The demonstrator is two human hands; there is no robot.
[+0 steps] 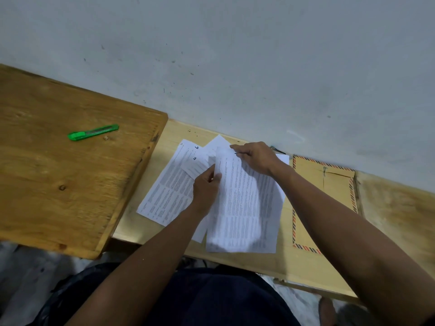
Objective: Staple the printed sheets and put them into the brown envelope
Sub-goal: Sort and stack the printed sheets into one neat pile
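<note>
**Head view: loose sheets are being gathered, not yet ready for stapling**

Head-camera footage shows the printed sheets (pixel 244 203) spread on the pale bench (pixel 270 262), fanned out and overlapping, with handwritten numbers visible on two of the pages further back. The top sheet is pinched at its left edge by the left hand (pixel 206 187), and its upper corner is gripped by the right hand (pixel 255 157). The brown envelope (pixel 327 203) lies flat on the bench just to the right of the sheets, its striped border showing. No stapler can be seen in the frame.

The step in hand is judged to be collating. It is best done by ordering the pages by their numbers, then lifting the whole set and tapping its edges on the bench until the corners are flush. Only then should a staple be placed, near one upper corner and clear of the text. Care should be taken that no page is left behind under the pile.

A green utility knife (pixel 93 132) rests on the darker wooden board (pixel 58 184) to the left, and it is not needed.
</note>
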